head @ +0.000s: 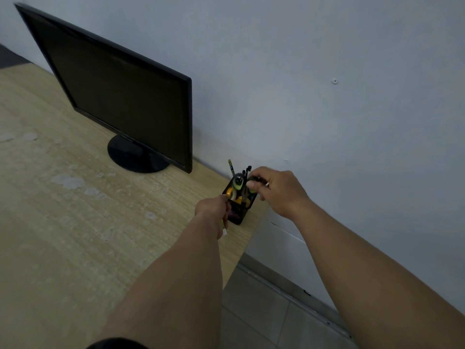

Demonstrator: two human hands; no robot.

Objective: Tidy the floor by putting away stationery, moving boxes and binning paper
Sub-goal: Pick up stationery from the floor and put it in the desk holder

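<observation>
Gripping a yellow pencil [223,225] in left hand [211,210] beside the pen pot [239,212], pinching a dark pen [253,183] above it in right hand [276,190], for dropping in.

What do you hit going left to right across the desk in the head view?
Monitor → left hand, gripping a yellow pencil → holder → right hand, pinching a dark pen over the holder.
</observation>
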